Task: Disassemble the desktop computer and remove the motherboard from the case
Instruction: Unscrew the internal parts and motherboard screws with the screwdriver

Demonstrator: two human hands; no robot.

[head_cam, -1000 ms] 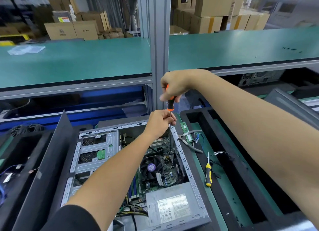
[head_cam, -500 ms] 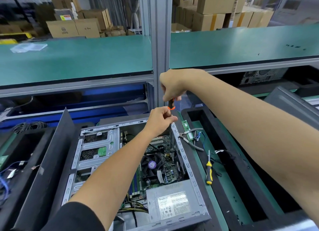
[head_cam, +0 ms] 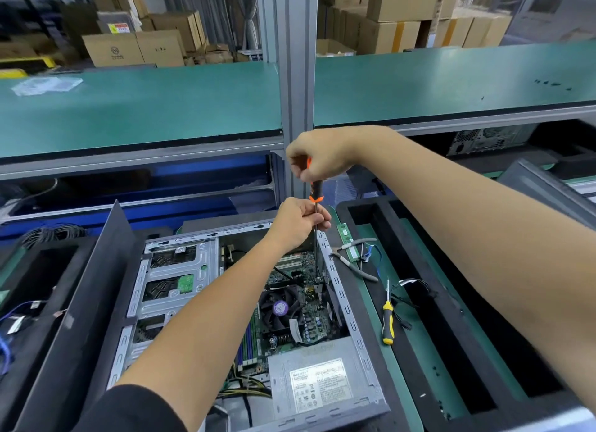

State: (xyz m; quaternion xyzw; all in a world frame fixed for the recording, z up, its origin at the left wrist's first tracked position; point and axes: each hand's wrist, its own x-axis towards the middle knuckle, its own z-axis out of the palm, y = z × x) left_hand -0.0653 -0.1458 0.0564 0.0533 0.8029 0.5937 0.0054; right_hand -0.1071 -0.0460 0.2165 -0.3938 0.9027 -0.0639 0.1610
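Gripping the screwdriver [head_cam: 315,191] handle, right hand [head_cam: 317,155]; left hand [head_cam: 298,222] pinches its shaft.

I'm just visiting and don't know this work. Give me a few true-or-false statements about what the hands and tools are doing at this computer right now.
1. The right hand grips the orange-and-black screwdriver by its handle. True.
2. The left hand rests flat on the power supply. False: it pinches the screwdriver's shaft above the open case.
3. A yellow-handled screwdriver lies on the green mat to the right of the case. True.
4. The fan has been lifted out and set on the mat. False: it sits inside the case on the motherboard.
5. Pliers lie just right of the case. True.
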